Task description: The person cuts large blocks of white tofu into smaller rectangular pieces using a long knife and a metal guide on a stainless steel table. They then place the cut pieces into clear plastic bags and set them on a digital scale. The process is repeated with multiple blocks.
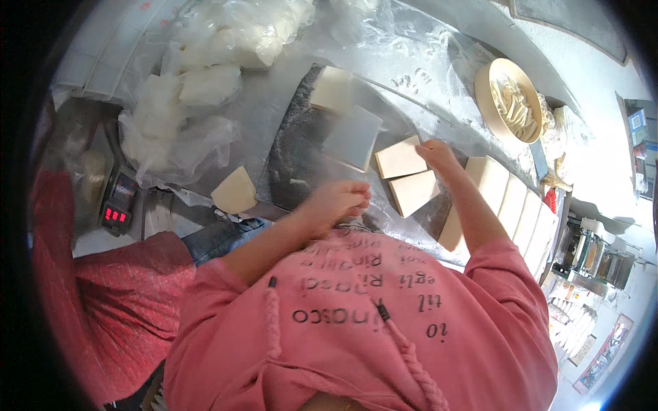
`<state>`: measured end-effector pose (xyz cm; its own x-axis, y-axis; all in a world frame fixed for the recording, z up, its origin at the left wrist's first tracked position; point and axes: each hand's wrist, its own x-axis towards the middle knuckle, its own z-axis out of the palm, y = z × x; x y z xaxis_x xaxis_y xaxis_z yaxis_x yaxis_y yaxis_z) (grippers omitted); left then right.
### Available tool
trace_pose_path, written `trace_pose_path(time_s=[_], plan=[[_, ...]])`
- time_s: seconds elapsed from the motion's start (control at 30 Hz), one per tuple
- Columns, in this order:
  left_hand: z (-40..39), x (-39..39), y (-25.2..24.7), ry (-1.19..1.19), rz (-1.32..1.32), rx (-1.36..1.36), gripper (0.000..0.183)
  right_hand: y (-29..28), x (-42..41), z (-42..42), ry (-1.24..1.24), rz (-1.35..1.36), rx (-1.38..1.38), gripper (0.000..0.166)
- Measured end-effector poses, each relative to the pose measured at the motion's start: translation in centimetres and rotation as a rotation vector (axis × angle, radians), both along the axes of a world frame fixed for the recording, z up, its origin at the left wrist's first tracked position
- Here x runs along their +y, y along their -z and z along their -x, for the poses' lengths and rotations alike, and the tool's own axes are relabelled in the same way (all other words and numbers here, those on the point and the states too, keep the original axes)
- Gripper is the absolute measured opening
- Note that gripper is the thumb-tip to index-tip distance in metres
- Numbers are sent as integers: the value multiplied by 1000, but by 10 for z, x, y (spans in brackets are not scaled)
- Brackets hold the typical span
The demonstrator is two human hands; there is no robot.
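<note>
Two pale stacks of cut dough sheets, an upper stack point(402, 157) and a lower stack point(414, 193), lie side by side on a floured worktop point(383, 198). My right hand point(437, 154) touches the right corner of the upper stack with its fingertips. My left hand point(345, 199), slightly blurred, is near my body, left of the stacks, with curled fingers; whether it holds anything cannot be told. Beyond it lie a whitish square sheet or stack point(352, 136) and a cream stack point(331, 88) on a dark, floured area. A rounded dough piece point(234, 191) sits at the left edge.
Large pale blocks point(491, 180) stand in a row at the right. A round container point(482, 97) of noodles is at the back right. Plastic bags point(226, 38) with pale contents fill the back left. A scale with a red display point(116, 213) and a person in red point(123, 293) are at the left.
</note>
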<state>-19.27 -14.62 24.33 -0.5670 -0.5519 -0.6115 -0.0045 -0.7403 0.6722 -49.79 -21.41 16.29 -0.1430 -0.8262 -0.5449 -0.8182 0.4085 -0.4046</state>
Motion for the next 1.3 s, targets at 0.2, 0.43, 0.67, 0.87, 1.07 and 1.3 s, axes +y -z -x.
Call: trace_pose_path(time_s=[0.2,0.43,0.67,0.87,1.07,1.3], plan=[[126,15,81,-440,6,-225,20,29,-4,-11,322,0,-322,39],[137,17,78,-232,568,-687,19,4,-19,19,104,24,-579,37],[192,-19,84,719,1846,-480,27,-91,25,68,54,473,-37,40],[173,-28,49,761,1119,-941,26,-120,80,83,282,374,-23,37],[105,1,106,294,804,-789,35,-99,123,10,611,264,-818,28],[88,12,124,123,444,-303,43,-8,158,-25,993,85,-1035,30]])
